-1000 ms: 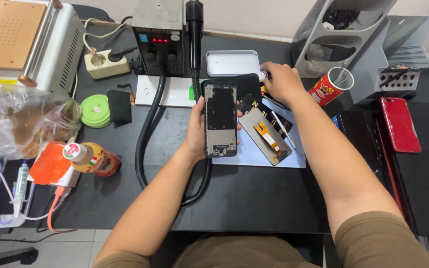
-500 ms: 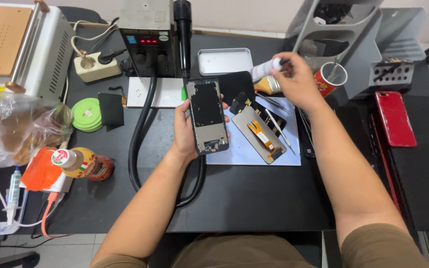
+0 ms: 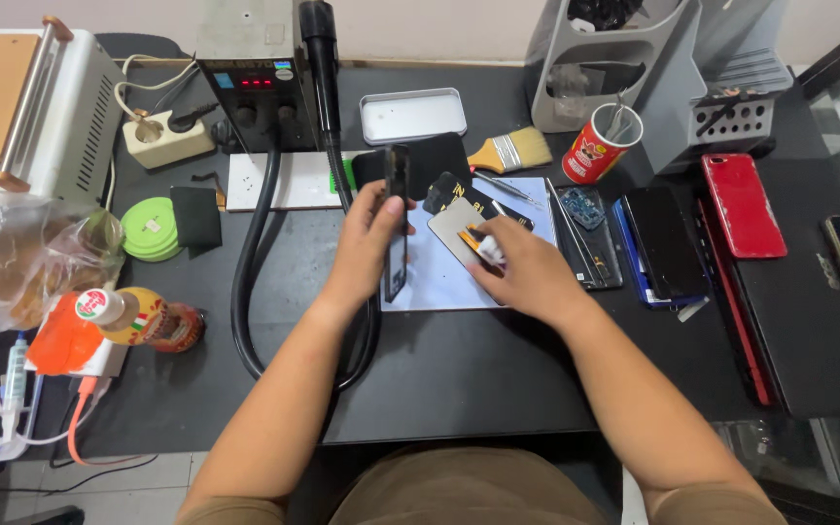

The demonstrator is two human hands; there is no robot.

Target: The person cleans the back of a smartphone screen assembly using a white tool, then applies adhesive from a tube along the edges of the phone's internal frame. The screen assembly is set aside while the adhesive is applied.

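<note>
1. Since half a second ago, the right hand (image 3: 527,277) has come down from the back of the bench, where it held a small white tube, and now rests on the blue mat (image 3: 459,282); the left hand (image 3: 367,238) has turned the phone body (image 3: 397,224) from face-up to edge-on.
2. Left hand: closed around the phone body, thumb on its near face, holding it upright above the mat's left side.
3. Right hand: fingers curled over a small white object (image 3: 491,255) pressed against the detached screen panel (image 3: 464,228), which lies tilted on the mat; I cannot tell how firmly it grips.
4. Just beyond the mat lie a flat paintbrush (image 3: 512,151) and a shallow metal tray (image 3: 412,115).
5. A black hose (image 3: 250,262) loops from the hot-air station (image 3: 250,78) past the left forearm.
6. To the right stand a red can (image 3: 597,146) holding tools, several dark phones (image 3: 663,243) and a red phone (image 3: 743,204).
7. At the far left sit a green tape roll (image 3: 148,228) and a capped bottle (image 3: 133,316).
</note>
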